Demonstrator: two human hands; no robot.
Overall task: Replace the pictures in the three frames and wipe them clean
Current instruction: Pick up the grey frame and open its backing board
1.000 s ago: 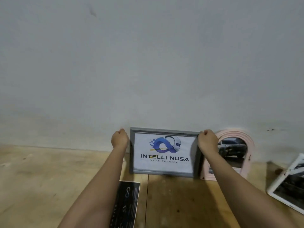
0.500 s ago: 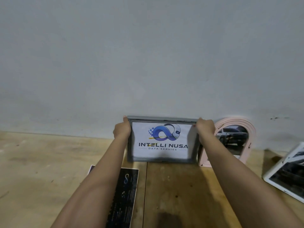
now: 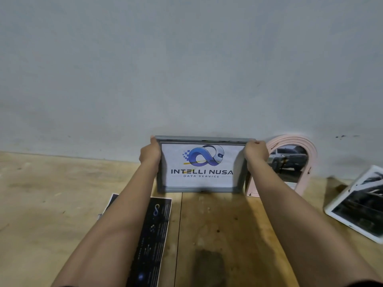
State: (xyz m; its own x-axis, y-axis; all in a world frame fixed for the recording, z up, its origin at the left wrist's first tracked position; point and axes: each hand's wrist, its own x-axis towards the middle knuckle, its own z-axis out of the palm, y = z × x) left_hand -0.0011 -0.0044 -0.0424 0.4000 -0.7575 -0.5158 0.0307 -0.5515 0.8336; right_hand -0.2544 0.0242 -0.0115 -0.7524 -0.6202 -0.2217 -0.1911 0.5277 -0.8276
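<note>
Your left hand (image 3: 150, 155) and right hand (image 3: 256, 153) each clasp an upper corner of the grey frame (image 3: 203, 139), fingers curled round its side edges with the logo picture (image 3: 202, 166) facing you between them. Holding it by both top corners most likely keeps it square and upright while you seat it at the foot of the wall (image 3: 186, 69), and keeps your skin off the face you are meant to wipe. Just outside your right grip stands the pink arched frame (image 3: 290, 139), a car photo showing in it. Further out on that side, the white frame (image 3: 352, 225) lies tilted on the table (image 3: 51, 193). Below your left grip, under that forearm, a dark print (image 3: 157, 230) lies flat.

Your fingertips are hidden behind the grey frame. You cannot tell whether its lower edge rests on the table or hangs just above it, nor whether its back touches the wall. The white frame is cut off at the picture's edge. No cloth is in view.
</note>
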